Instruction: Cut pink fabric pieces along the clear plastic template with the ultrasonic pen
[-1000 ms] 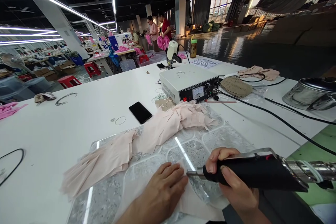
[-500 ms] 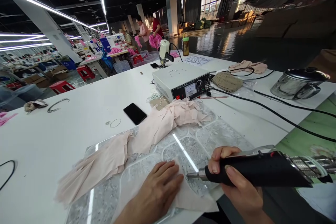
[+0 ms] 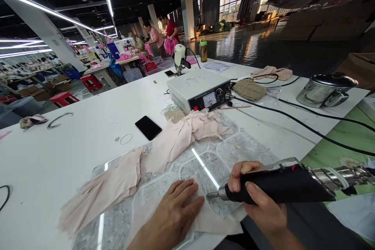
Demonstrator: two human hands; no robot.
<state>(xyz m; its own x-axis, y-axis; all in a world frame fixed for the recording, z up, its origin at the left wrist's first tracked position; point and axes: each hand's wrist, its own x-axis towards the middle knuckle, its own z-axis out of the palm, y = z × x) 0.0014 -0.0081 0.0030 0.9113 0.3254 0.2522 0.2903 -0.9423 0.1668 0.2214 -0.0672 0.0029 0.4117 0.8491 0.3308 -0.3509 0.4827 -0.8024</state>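
My left hand (image 3: pixel 175 211) lies flat, fingers stretched, on a pale pink fabric piece (image 3: pixel 216 218) over a clear patterned plastic sheet (image 3: pixel 202 168). In my right hand (image 3: pixel 263 203) is a black ultrasonic handpiece (image 3: pixel 272 183), its fingers wrapped round the body. The slim metal tip points left, just beside the left fingertips at the fabric's edge; whether it touches the fabric I cannot tell. Further back, a heap of pale pink fabric pieces (image 3: pixel 172 144) stretches across the sheet.
A white control box (image 3: pixel 199 88) with a dial stands behind the fabric, its black cable running right. Around it are a phone (image 3: pixel 148 127), a steel-lidded pot (image 3: pixel 325 90), a brown cloth stack (image 3: pixel 250 90) and a green-lidded bottle (image 3: pixel 203 51). People stand in the background.
The view has shifted slightly, so the table things sit a little further left. Both hands and the handpiece keep almost the same place over the fabric.
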